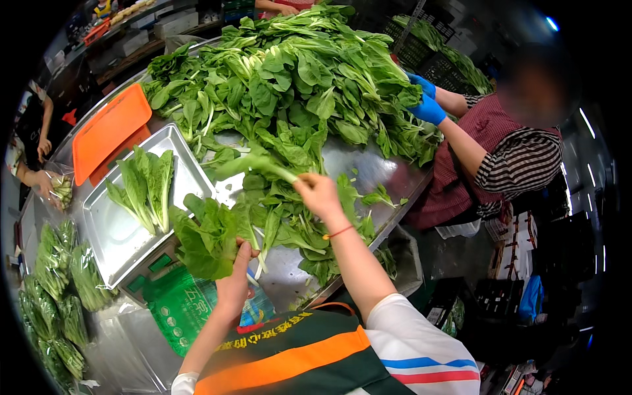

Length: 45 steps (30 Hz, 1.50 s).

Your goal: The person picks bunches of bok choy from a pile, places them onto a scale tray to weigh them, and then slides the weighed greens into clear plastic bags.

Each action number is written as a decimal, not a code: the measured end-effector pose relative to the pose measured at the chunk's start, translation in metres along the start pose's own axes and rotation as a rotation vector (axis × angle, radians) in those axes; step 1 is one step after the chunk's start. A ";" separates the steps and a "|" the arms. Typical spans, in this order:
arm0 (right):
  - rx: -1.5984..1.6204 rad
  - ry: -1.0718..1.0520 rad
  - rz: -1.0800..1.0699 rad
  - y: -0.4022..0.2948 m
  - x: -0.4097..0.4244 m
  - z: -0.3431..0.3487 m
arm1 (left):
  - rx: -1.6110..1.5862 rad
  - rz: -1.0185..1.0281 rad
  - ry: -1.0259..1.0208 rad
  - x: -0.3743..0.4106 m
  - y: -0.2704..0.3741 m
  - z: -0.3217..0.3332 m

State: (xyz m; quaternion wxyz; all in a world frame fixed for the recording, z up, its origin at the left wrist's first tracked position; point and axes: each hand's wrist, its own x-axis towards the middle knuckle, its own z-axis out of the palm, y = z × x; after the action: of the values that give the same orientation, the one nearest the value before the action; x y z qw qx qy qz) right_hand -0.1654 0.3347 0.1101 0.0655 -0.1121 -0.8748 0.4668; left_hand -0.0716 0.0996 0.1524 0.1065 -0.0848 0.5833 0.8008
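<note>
My left hand is closed around a bunch of leafy greens, just right of the metal tray on the scale. My right hand grips the pale stem of a single leafy green, whose leaf is blurred and points left. Two or so stalks of greens lie in the metal tray. A large heap of loose greens covers the far side of the steel table, and more loose stalks lie below and between my hands.
An orange plastic basket stands behind the tray. Bagged greens lie at the left, near clear plastic bags. A green printed bag lies by the scale. A co-worker's blue-gloved hands touch the heap at right; another person's hand holds a bag.
</note>
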 end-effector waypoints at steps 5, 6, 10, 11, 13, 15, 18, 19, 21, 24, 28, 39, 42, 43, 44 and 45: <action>0.884 -0.168 0.249 -0.017 -0.021 -0.014 | -0.205 0.054 -0.073 0.010 -0.024 -0.016; 1.001 -0.228 0.280 -0.022 -0.032 -0.012 | -0.287 0.020 -0.089 0.011 -0.024 -0.012; 1.156 -0.602 0.418 -0.034 -0.077 0.010 | -0.458 -0.032 -0.199 0.019 -0.017 -0.003; 1.134 -0.716 0.465 -0.034 -0.086 0.015 | -0.470 -0.030 -0.254 0.021 -0.016 -0.001; 0.770 -0.786 0.314 -0.048 -0.100 0.023 | -0.411 -0.032 -0.239 0.022 -0.012 -0.002; 0.463 -0.663 0.046 -0.046 -0.089 0.027 | -0.369 -0.033 -0.213 0.026 -0.020 -0.012; 0.191 -0.541 -0.174 -0.060 -0.080 0.011 | -0.346 -0.025 -0.112 0.023 -0.021 -0.009; 0.128 -0.515 -0.237 -0.066 -0.082 0.012 | -0.312 0.012 -0.086 0.023 -0.023 -0.006; -0.009 -0.451 -0.358 -0.075 -0.085 0.012 | -0.277 0.046 -0.050 0.025 -0.026 -0.002; 0.155 -0.319 -0.334 -0.061 -0.069 0.006 | -0.214 0.026 -0.035 0.025 -0.016 -0.001; -0.313 0.292 -0.307 0.001 -0.020 -0.009 | -0.269 -0.010 -0.113 0.025 -0.015 -0.010; -0.423 0.268 -0.178 0.033 0.000 -0.016 | -0.162 -0.015 -0.232 0.021 -0.022 -0.007; -0.606 0.269 -0.237 0.047 0.015 -0.018 | 0.397 0.197 -0.068 0.010 -0.001 0.005; -0.620 0.243 -0.252 0.048 0.019 -0.021 | 0.560 0.304 -0.032 0.010 0.003 0.006; -0.520 0.359 -0.330 0.031 0.011 -0.026 | 0.877 0.719 -0.026 0.018 -0.001 -0.007; -0.201 0.314 -0.245 0.022 0.010 -0.026 | 0.780 0.602 0.043 0.018 -0.006 -0.012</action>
State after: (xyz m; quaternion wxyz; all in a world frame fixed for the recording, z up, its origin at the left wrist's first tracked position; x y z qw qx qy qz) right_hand -0.1667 0.3696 0.1062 0.2457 -0.0825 -0.9030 0.3428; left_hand -0.0873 0.0909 0.1385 -0.1178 0.1171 0.8404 0.5159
